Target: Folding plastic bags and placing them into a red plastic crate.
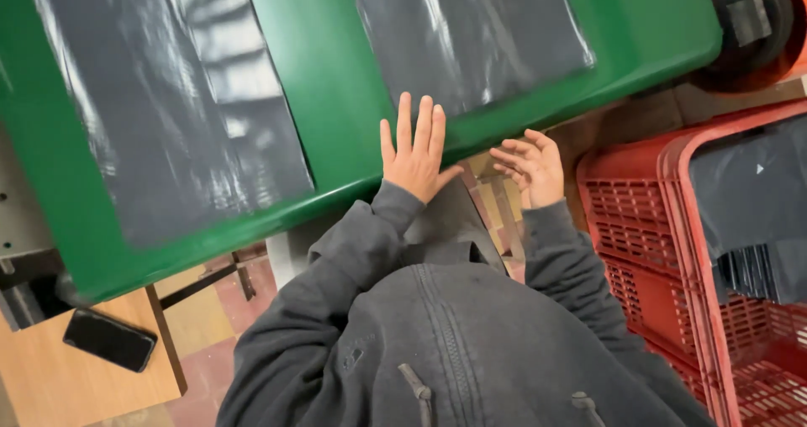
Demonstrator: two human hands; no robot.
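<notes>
A green table (336, 74) slants across the far part of the scene, two dark plastic sheets lying flat on it: one at the left (168, 99), one at the right (471, 32). Its near edge overhangs tiled floor. A red crate (664, 225) crowds the right; a phone (109, 340) rests on a wooden stand near left. The left hand (414, 154) lies flat, fingers spread, on the table edge just near the right sheet; the right hand (530, 165) hovers loosely curled, empty, off the edge.

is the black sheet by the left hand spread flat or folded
Spread flat: the black sheet lies smooth on the green table, no fold visible. The left hand rests flat at the table edge just below it.
</notes>
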